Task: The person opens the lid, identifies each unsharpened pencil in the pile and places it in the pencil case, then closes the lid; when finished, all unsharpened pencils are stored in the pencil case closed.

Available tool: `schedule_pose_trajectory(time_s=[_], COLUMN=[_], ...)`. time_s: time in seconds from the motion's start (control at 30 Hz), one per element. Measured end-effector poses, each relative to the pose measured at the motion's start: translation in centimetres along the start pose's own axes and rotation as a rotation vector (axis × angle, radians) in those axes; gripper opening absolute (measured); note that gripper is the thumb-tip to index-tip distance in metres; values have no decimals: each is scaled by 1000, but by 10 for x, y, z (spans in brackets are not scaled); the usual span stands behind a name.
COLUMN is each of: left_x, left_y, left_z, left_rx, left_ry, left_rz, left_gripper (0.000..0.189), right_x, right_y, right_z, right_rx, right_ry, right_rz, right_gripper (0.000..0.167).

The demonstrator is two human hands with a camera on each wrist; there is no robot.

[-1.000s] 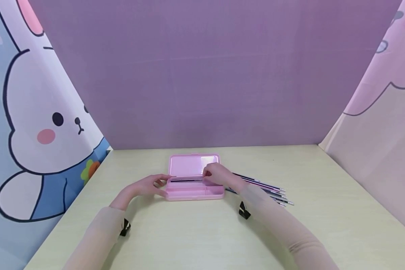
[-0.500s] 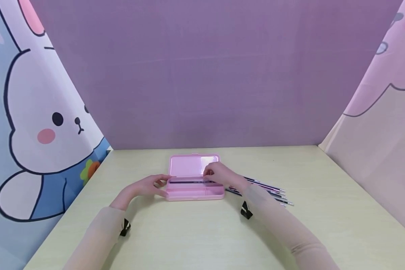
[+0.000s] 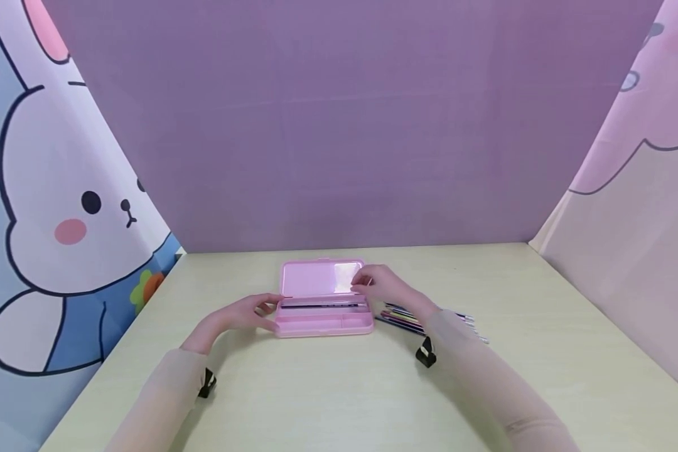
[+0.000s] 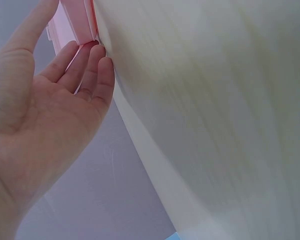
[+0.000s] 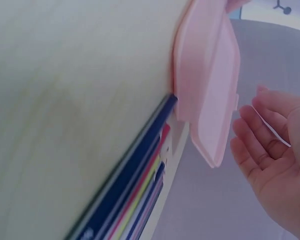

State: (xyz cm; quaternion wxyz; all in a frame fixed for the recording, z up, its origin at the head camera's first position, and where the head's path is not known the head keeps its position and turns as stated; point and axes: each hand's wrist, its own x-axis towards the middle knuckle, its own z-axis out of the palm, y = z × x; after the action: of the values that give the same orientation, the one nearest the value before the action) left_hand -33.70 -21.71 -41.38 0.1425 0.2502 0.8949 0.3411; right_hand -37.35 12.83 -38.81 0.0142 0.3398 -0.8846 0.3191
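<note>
Over tbl (image 3: 316,395): L fingers (image 4: 105,82) wide around oblong plastic box (image 3: 311,333) end, R fingers (image 5: 260,131) (loosely bent, empty) nr lid (image 3: 307,277).

A purple backdrop (image 3: 339,125) stands behind the pale table (image 3: 316,395), beside a rabbit-printed panel (image 3: 39,226).

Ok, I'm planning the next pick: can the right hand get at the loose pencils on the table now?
Probably yes: the right hand appears empty, and the loose pencils lie close by on the table, beside the pencil case. Nothing lies over them in the right wrist view.
</note>
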Motion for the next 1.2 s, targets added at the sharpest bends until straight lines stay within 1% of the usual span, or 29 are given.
schedule_pose_trajectory(time_s=[0.17, 0.37, 0.53, 0.8, 1.2], left_x=[0, -1, 0, 0, 2], left_y=[-2, -3, -4, -5, -4], left_z=[0, -2, -1, -1, 0], left_rx=[-13, -23, -30, -25, -21], left_ry=[3, 2, 1, -3, -3], left_rz=[-10, -12, -12, -19, -7], left_gripper=[73, 73, 72, 72, 74], right_x=[-11, -24, -34, -50, -82], right_y=[4, 14, 25, 46, 60], right_z=[-11, -22, -31, -41, -60], right_rx=[-25, -42, -48, -56, -74], right_ry=[27, 65, 79, 74, 63], right_rz=[-1, 28, 50, 99, 162], right_gripper=[12, 15, 15, 17, 15])
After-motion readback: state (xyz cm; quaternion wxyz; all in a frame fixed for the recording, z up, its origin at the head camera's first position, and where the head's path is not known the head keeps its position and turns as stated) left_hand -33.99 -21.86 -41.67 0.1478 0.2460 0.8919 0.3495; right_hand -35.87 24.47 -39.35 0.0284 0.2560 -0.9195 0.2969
